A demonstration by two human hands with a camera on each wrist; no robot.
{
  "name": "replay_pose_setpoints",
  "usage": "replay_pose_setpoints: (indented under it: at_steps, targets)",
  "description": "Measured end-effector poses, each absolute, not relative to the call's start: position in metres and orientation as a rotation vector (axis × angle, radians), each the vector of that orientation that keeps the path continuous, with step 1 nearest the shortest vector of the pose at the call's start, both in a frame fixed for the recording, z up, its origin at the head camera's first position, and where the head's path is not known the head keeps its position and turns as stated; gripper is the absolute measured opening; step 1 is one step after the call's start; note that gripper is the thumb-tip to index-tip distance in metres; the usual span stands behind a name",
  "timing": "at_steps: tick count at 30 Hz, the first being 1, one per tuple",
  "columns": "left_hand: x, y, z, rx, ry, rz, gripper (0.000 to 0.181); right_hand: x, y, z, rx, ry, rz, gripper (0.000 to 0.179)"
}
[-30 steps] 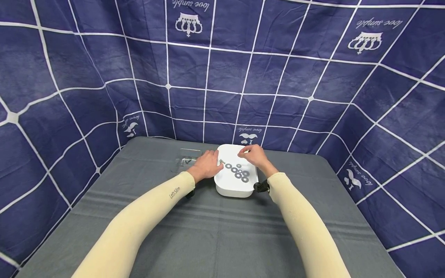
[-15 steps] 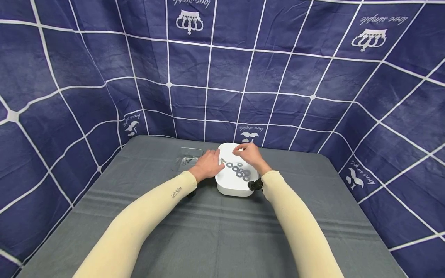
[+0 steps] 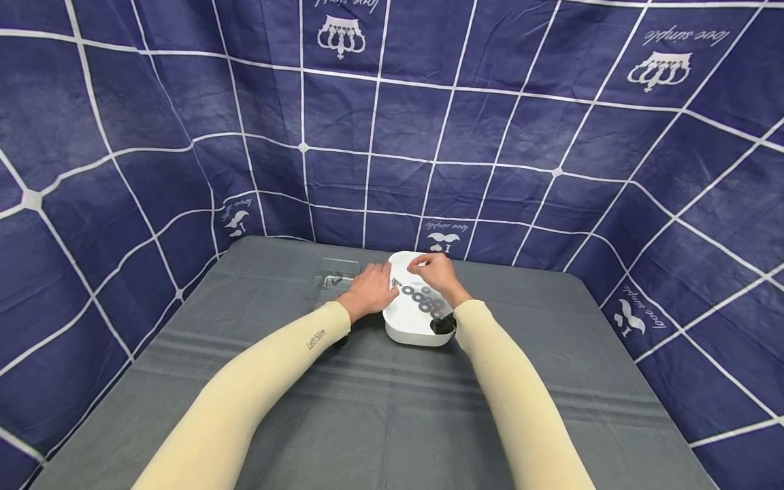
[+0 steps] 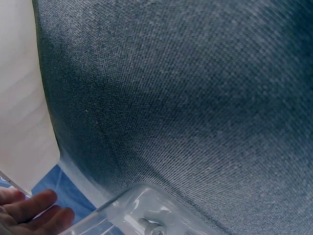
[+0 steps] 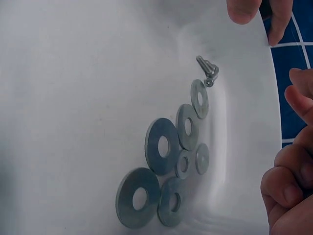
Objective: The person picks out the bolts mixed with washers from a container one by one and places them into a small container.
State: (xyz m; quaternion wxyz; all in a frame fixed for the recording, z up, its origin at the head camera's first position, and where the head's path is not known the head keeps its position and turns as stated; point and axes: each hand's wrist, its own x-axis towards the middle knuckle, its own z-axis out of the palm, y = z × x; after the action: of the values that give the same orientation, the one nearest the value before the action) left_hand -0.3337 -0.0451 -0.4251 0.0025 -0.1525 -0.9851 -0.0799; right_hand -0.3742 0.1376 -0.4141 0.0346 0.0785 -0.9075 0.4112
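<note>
A white tray [image 3: 404, 323] with rounded corners holds several flat washers [image 5: 163, 147] and a few small screws [image 5: 207, 66] near its left wall. My left hand [image 3: 369, 291] is at the tray's left rim. Its thumb [image 5: 243, 10] reaches over the inside, and its other fingers [image 4: 36, 208] lie outside the wall. Over the far part of the tray is my right hand [image 3: 436, 270], fingers curled, thumb and index fingertips together. I cannot tell whether a small piece sits between those fingertips.
To the left of the tray lies a clear plastic box [image 4: 146, 193] with metal hardware in it. A gray cloth [image 3: 343, 415] covers the table. Blue checked fabric [image 3: 398, 116] hangs behind and at both sides.
My right hand has moved left over the far part of the tray, its fingertips still together. The left hand stays at the rim. The view has shifted slightly.
</note>
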Motion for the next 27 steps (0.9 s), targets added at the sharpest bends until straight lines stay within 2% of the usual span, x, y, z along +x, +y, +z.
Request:
replay_pose_setpoints:
  at_steps: [27]
  targets:
    - [-0.332, -0.045, -0.425, -0.468, -3.043, -0.230, 0.068, -0.382, 0.120, -0.436, 0.149, -2.773, 1.299, 0.021]
